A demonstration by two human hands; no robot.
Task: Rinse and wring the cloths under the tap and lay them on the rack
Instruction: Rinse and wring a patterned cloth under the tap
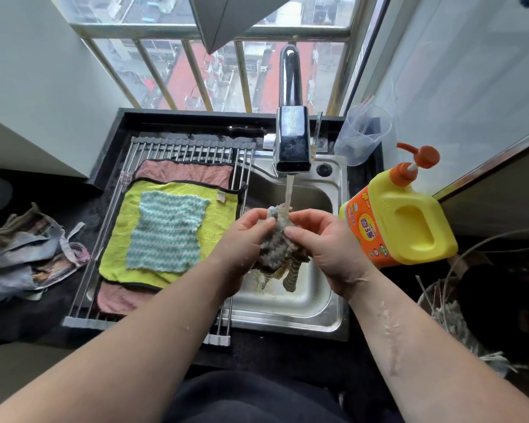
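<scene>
Fingers (252, 217) of both hands pinch the bunched top of a grey cloth (275, 244) under the running tap (292, 138).

At far left a heap of rags (22, 248) lies on the counter, off the rack; whether they are waiting for a rinse I cannot tell. Left of centre, three cloths lie flat and stacked on the rack (177, 147): pink cloth (184, 172) lowest, yellow cloth (116, 254) over it, green cloth (168, 233) on top, so these look finished. At centre, over the sink (287, 303), the left hand (242, 242) and right hand (324, 242) grip the grey cloth with thumbs and fingertips curled in. The stream (288, 190) strikes its top and its ends hang below. Rinsing seems to be under way, with wringing and laying out left to do. At right stands a soap bottle (409, 218).
</scene>
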